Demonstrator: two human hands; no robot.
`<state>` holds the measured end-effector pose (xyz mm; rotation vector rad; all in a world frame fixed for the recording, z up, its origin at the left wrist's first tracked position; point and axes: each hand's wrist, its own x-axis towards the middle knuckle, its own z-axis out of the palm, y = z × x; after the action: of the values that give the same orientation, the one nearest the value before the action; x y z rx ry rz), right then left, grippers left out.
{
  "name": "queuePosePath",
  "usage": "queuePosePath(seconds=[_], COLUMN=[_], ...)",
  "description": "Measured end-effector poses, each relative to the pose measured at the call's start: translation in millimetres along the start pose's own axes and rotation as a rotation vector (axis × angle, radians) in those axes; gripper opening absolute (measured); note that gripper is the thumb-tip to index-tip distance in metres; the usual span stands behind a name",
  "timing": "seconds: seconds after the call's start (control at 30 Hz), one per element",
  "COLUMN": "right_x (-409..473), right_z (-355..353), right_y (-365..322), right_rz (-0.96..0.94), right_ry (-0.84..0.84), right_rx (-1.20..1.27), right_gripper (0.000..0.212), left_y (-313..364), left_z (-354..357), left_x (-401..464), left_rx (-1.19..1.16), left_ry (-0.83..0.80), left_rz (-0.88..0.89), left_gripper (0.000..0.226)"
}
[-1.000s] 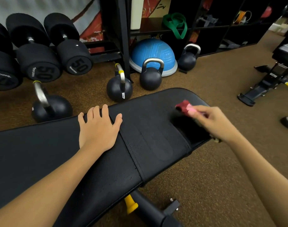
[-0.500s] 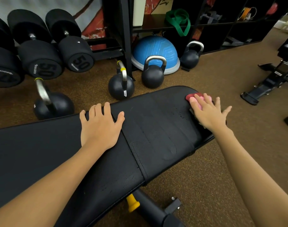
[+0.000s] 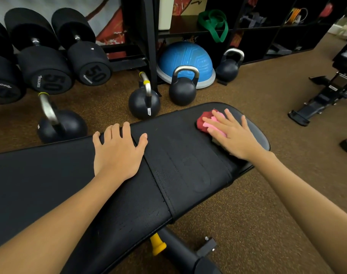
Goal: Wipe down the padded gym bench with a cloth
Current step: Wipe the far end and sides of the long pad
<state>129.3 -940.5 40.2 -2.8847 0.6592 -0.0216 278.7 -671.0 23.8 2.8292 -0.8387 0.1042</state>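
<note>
Brown speckled rubber flooring (image 3: 257, 204) runs under a long black padded gym bench (image 3: 180, 167), the surface that fills the middle of the view, with a stitched seam crossing it between the backrest pad and the shorter seat pad. On the seat pad, close to its rounded far end, lies a bunched red and pink cloth (image 3: 206, 120). The person's right hand (image 3: 231, 135) lies flat on top of that cloth, fingers spread and straight, pressing it down onto the padding rather than gripping it; part of the cloth sticks out beyond the fingertips. The left hand (image 3: 117, 151) rests palm down on the backrest pad just beside the seam, fingers loosely splayed at the bench's far edge and holding nothing. Beyond the bench, on the floor, stand several black kettlebells (image 3: 144, 102), with a blue half-dome balance trainer (image 3: 185, 57) behind them and heavy black dumbbells (image 3: 89, 62) marked 50 racked off to one side. Beneath the bench, a yellow adjustment knob (image 3: 157, 245) pokes out from the frame.
</note>
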Motion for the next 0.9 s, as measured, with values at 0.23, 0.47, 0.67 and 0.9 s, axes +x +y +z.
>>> queuePosePath(seconds=[0.23, 0.47, 0.67, 0.9], right_x=[8.4, -26.1, -67.1, -88.4], right_z=[-0.3, 9.0, 16.8, 8.7], right_y=[44.3, 29.9, 1.8, -5.4], right_rz=[0.415, 0.636, 0.361, 0.075], right_ry=[0.109, 0.221, 0.152, 0.048], right_rx=[0.090, 0.174, 0.108, 0.139], right_gripper=[0.049, 0.054, 0.048, 0.045], left_y=[-1.7, -2.9, -4.0, -1.0], left_z=[1.5, 1.8, 1.6, 1.3], left_x=[-0.4, 0.0, -0.6, -2.1], left_rx=[0.003, 0.001, 0.000, 0.002], left_ry=[0.018, 0.009, 0.013, 0.011], left_rz=[0.003, -0.002, 0.005, 0.006], left_gripper=[0.068, 0.068, 0.068, 0.067])
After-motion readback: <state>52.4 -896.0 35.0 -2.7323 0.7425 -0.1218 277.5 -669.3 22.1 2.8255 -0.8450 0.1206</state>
